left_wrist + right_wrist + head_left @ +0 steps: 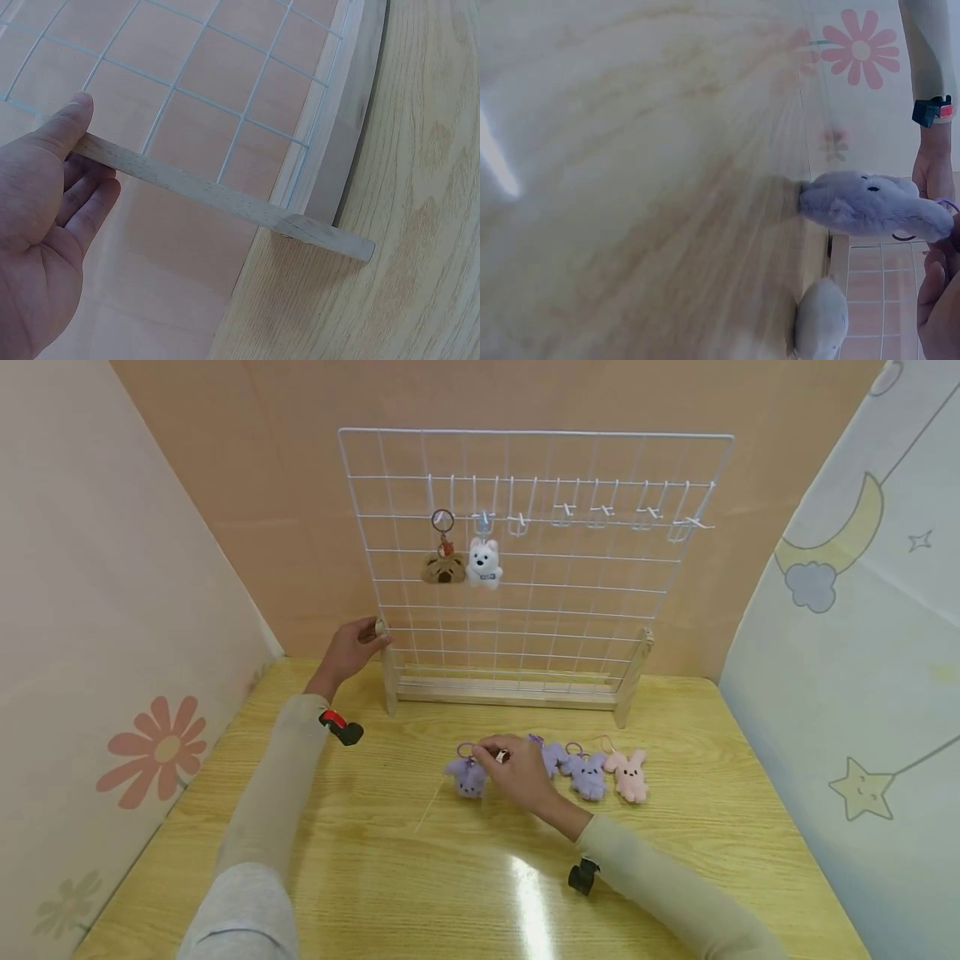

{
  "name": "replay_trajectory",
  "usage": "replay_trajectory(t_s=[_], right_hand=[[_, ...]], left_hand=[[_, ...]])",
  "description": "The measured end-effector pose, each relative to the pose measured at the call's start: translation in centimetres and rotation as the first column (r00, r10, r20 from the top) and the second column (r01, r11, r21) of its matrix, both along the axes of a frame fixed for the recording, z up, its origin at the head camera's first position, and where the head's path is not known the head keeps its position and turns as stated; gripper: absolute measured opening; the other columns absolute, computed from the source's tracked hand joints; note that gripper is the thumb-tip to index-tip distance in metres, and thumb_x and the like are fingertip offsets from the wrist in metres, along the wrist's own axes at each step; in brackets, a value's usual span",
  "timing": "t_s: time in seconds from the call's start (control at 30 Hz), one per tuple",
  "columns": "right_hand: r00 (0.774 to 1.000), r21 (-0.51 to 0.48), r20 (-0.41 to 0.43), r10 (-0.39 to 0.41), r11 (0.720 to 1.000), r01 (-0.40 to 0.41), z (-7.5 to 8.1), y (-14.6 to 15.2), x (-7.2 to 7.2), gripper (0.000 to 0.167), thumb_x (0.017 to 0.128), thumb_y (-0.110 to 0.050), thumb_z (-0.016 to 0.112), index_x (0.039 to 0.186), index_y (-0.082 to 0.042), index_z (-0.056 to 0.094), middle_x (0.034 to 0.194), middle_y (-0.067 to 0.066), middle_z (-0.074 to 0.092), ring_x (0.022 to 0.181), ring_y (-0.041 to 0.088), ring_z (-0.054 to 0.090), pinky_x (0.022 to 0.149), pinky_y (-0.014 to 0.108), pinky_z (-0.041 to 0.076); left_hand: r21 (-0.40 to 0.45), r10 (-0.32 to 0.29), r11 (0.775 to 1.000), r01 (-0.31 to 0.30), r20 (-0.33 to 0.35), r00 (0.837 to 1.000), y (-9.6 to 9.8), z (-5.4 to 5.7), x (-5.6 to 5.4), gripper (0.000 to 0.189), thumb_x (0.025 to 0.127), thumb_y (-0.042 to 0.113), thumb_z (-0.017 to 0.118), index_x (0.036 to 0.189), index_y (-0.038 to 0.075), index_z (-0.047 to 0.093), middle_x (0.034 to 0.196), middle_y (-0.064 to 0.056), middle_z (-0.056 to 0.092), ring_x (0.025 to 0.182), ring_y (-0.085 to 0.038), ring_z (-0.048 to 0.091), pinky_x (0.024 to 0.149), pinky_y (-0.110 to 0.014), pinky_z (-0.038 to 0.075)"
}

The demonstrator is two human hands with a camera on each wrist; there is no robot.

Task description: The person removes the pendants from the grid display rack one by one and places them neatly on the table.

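My left hand (pixel 354 650) grips the top of the wooden upright (pixel 187 184) at the left end of the rack, thumb on one side and curled fingers on the other. At the front, my right hand (pixel 521 772) pinches a purple plush keychain (pixel 468 778) by its ring end. That plush (pixel 862 202) hangs upright, its lower end close to the tabletop in the right wrist view. Beside my right hand lie another purple plush keychain (pixel 587 777) and a pink one (pixel 632 777); a further purple plush (pixel 553 758) is partly hidden behind the hand.
The white wire grid (pixel 525 608) stands at the back of the wooden table (pixel 390 877), with a row of hooks (pixel 602 512) near its top. A brown plush keychain (pixel 444 570) and a white dog plush (pixel 484 564) hang at its left. Printed cloth walls flank the table.
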State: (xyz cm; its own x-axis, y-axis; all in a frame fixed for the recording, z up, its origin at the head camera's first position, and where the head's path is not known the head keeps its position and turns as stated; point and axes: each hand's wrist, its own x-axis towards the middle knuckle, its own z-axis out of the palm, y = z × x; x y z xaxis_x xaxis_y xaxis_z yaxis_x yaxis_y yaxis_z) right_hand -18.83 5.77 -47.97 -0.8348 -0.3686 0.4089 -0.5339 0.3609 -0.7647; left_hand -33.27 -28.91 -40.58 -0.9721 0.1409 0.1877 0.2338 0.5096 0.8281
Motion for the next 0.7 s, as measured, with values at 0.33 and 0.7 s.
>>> replay_trajectory(t_s=[0.33,0.7], right_hand=[[0.997,0.098,-0.071,-0.037,0.994,0.044,0.3,-0.2,-2.3,0.016,0.099,-0.026,0.071,0.1,-0.015,0.083,0.088,-0.005,0.076,0.076,0.007,0.059,0.062,0.027,0.05],[0.997,0.14,-0.068,-0.04,0.989,0.049,-0.7,-0.3,-4.3,0.018,0.1,-0.027,0.07,0.103,-0.014,0.082,0.093,-0.003,0.077,0.082,0.009,0.062,0.066,0.028,0.052]], left_hand=[[0.0,0.011,1.0,-0.011,0.001,1.0,0.1,-0.1,-0.1,0.059,0.104,0.025,0.064,0.15,-0.006,0.045,0.142,-0.025,0.057,0.133,-0.039,0.055,0.108,-0.052,0.047],[0.003,0.009,1.0,-0.009,0.017,1.0,0.1,0.0,0.0,0.063,0.103,0.031,0.064,0.152,-0.004,0.044,0.145,-0.025,0.055,0.135,-0.038,0.054,0.109,-0.052,0.047]])
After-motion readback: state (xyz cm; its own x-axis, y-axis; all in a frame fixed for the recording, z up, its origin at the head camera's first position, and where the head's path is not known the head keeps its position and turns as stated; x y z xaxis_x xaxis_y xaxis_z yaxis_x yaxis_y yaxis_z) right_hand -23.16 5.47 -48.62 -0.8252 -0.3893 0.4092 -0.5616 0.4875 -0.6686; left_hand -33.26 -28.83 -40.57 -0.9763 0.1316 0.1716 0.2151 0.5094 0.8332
